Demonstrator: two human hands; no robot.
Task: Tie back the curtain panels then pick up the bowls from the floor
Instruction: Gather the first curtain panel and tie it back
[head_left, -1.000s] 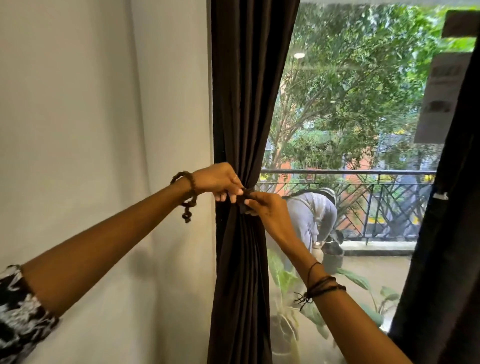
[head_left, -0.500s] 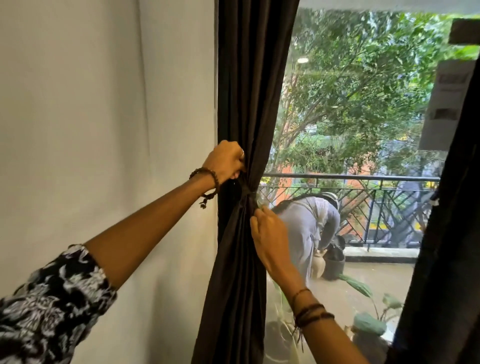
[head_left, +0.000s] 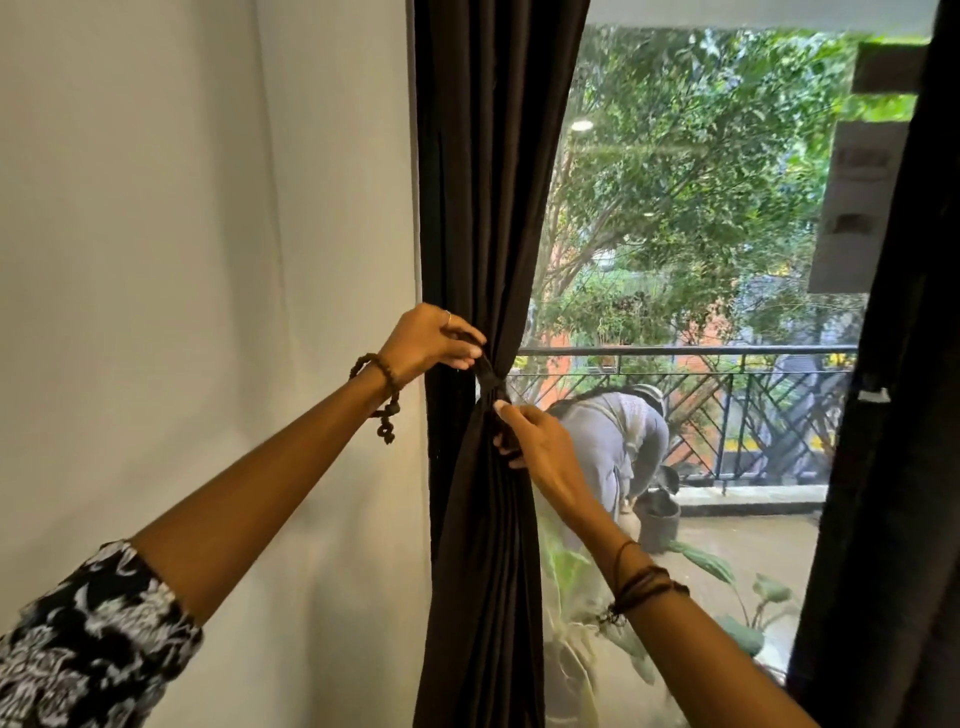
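A dark brown curtain panel (head_left: 488, 208) hangs at the window's left side, gathered at mid-height by a dark tie-back (head_left: 488, 379). My left hand (head_left: 431, 340) pinches the upper end of the tie just above the knot. Just below the knot, my right hand (head_left: 535, 441) pinches the lower end of the tie against the bunched fabric. A second dark curtain panel (head_left: 893, 415) hangs at the right edge. No bowls are in view.
A white wall (head_left: 208, 260) fills the left half. Through the window glass (head_left: 701, 234) I see a balcony with a railing (head_left: 727, 358), a person bending over a dark pot (head_left: 660, 525), and leafy plants (head_left: 727, 571) low down.
My hands have parted from the same spot: the left went up and the right down, pulling the tie's ends apart around the gathered curtain. The view has shifted slightly left.
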